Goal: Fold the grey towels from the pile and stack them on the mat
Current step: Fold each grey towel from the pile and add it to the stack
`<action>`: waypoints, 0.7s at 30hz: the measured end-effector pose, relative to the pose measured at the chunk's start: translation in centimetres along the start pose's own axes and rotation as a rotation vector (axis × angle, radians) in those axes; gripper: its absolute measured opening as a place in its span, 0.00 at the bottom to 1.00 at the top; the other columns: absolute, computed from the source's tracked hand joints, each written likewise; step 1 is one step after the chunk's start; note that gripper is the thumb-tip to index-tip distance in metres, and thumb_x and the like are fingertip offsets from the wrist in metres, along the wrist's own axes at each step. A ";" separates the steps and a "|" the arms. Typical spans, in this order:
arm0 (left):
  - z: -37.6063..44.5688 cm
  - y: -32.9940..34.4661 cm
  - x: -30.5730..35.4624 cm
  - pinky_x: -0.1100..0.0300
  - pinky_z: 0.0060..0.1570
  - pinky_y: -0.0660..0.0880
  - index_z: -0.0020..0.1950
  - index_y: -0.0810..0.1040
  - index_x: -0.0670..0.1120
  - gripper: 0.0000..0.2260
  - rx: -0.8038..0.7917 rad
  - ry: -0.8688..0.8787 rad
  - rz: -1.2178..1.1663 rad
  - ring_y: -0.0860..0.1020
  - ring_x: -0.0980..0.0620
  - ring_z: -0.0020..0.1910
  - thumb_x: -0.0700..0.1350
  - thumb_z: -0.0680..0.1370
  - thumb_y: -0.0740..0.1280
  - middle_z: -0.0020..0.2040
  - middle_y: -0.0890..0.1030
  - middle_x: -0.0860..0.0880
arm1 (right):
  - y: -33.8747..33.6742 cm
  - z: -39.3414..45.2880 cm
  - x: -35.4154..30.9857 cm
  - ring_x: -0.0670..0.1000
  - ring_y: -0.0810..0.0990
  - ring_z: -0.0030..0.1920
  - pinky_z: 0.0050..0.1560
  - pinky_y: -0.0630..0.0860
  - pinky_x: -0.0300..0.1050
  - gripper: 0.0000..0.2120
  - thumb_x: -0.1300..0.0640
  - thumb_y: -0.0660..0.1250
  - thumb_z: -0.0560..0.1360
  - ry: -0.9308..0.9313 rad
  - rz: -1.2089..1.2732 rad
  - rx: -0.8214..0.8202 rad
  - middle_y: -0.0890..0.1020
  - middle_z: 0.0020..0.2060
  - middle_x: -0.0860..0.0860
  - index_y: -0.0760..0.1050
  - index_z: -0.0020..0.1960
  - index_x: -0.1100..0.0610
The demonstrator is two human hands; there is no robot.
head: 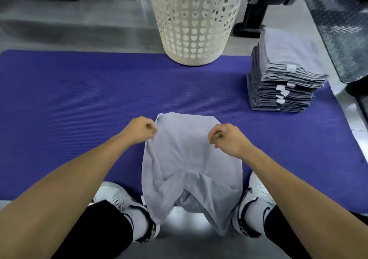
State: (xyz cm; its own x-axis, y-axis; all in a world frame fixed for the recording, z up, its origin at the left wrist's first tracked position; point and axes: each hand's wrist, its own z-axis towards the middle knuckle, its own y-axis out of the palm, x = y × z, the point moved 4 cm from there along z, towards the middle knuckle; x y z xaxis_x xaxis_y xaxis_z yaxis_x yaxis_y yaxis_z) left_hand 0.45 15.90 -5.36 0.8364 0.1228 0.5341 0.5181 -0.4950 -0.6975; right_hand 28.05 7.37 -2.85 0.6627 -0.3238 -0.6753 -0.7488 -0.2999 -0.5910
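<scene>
- Left hand (140,129) and right hand (226,137): each grip pinched shut on a grey towel (189,159), holding it spread, likely to lay it flat.
- Towel hangs below the grips, over the purple mat (79,109).
- Folded stack (282,79) sits beyond the right grip; open mat lies left.

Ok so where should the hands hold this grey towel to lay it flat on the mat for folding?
Best at the two far corners, one from each side, much as now: the left hand pinches the towel at its left edge and the right hand is at the right. The near part hangs bunched between the shoes, so holding the top edge taut should let it spread onto the mat.
</scene>
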 end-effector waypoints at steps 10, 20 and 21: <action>15.2 2.4 -4.4 0.56 0.49 0.78 0.47 0.82 0.50 0.06 0.074 -0.043 -0.008 0.80 0.56 0.46 0.52 0.75 0.73 0.45 0.83 0.55 | 5.1 14.0 0.5 0.48 0.82 0.42 0.42 0.79 0.42 0.12 0.65 0.61 0.74 0.000 0.029 0.034 0.83 0.39 0.46 0.80 0.42 0.54; 19.0 2.0 -7.6 0.64 0.47 0.74 0.41 0.86 0.49 0.05 -0.061 -0.069 -0.293 0.81 0.60 0.43 0.47 0.75 0.73 0.40 0.85 0.55 | 10.6 23.0 -0.8 0.52 0.77 0.60 0.58 0.73 0.44 0.21 0.52 0.63 0.81 -0.041 -0.046 -0.021 0.72 0.69 0.49 0.68 0.73 0.51; 19.0 1.8 -8.0 0.61 0.49 0.76 0.42 0.86 0.47 0.05 -0.084 -0.118 -0.393 0.82 0.57 0.44 0.47 0.75 0.72 0.41 0.86 0.52 | 11.1 23.6 -1.4 0.52 0.77 0.61 0.60 0.74 0.47 0.22 0.51 0.63 0.81 -0.049 -0.064 -0.049 0.73 0.68 0.50 0.68 0.73 0.51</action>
State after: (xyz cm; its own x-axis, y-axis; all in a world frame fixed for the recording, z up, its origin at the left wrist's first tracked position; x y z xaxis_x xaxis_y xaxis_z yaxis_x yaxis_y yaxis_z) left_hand -1.92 30.33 -19.99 0.5952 0.4118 0.6900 0.7897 -0.4586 -0.4075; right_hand 18.58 25.68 -18.90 0.7070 -0.2588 -0.6582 -0.7027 -0.3625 -0.6122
